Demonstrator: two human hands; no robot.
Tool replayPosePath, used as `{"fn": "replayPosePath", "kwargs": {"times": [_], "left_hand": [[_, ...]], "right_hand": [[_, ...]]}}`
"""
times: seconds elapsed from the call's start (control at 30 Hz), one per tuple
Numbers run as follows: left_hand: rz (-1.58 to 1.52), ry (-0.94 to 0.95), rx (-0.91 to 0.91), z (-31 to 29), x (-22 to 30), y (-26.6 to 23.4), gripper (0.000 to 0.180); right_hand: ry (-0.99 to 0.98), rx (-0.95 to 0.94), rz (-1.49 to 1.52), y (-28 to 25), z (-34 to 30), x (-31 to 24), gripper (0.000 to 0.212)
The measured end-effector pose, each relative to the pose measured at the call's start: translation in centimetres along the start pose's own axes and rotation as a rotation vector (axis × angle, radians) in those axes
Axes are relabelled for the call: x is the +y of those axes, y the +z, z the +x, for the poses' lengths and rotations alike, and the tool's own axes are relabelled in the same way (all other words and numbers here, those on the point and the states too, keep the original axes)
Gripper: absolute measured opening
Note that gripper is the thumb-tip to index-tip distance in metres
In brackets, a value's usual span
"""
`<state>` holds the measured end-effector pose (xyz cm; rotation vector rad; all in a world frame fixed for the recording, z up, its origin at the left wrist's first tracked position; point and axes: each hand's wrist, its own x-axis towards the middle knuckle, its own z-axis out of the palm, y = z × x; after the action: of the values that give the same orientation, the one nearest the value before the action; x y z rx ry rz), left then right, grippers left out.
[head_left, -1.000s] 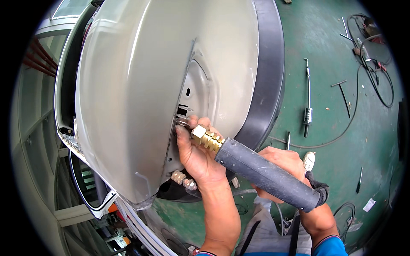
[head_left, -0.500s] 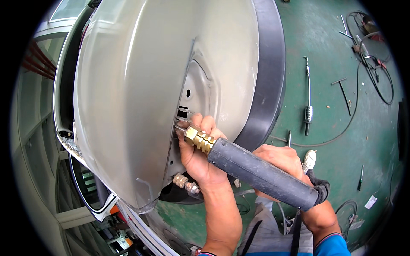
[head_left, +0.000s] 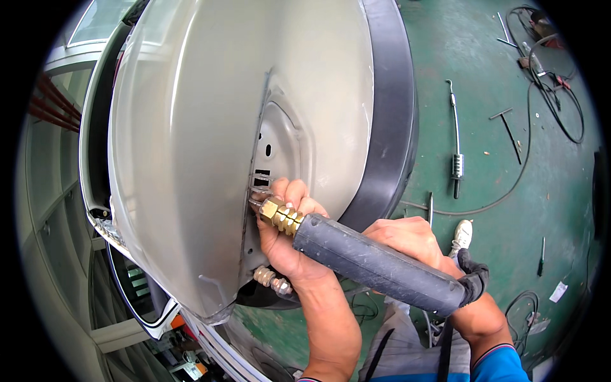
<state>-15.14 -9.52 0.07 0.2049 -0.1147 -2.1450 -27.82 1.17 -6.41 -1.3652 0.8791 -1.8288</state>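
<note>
My right hand (head_left: 410, 239) is wrapped round the black handle of a dent-pulling welding gun (head_left: 375, 264), largely behind it. The gun slants up to the left, its brass chuck (head_left: 280, 215) close to the edge of a beige car body panel (head_left: 210, 127). My left hand (head_left: 289, 245) is curled behind the chuck, fingertips beside small metal rings (head_left: 261, 183) standing along that edge. What its fingers pinch is hidden by the chuck. Below, a threaded metal fitting with nuts (head_left: 272, 279) sticks out by the panel's lower edge.
A dark trim band (head_left: 391, 127) borders the panel on the right. On the green floor lie a slide hammer (head_left: 457, 143), a T-handled tool (head_left: 509, 134), a screwdriver (head_left: 541, 258) and coiled cables (head_left: 563, 105). My white shoe (head_left: 463, 235) stands near a loose cable (head_left: 487, 209).
The whole view has shifted slightly, so the panel and gun sit a little further left and the hands lower. Both hands keep their holds, and the chuck stays near the rings.
</note>
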Motion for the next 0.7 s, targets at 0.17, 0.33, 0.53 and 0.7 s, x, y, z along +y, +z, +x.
{"fn": "replayPosePath", "kwargs": {"times": [0.17,0.33,0.53,0.7], "left_hand": [[-0.012,0.013,-0.02,-0.1,-0.1,-0.1,0.017],[0.084,0.046,0.058,-1.2,-0.1,-0.3,0.024],[0.572,0.081,0.435,-5.8,-3.2,0.0,0.036],[0.626,-0.012,0.302,-6.8,-4.1,-0.4,0.042]], "right_hand": [[0.038,-0.042,0.013,-0.6,0.0,-0.6,0.035],[0.049,0.019,-0.006,-1.2,-0.3,-1.6,0.035],[0.031,0.231,-0.115,-3.5,-5.0,-2.4,0.038],[0.165,0.32,-0.23,-4.7,-6.4,-3.7,0.034]]}}
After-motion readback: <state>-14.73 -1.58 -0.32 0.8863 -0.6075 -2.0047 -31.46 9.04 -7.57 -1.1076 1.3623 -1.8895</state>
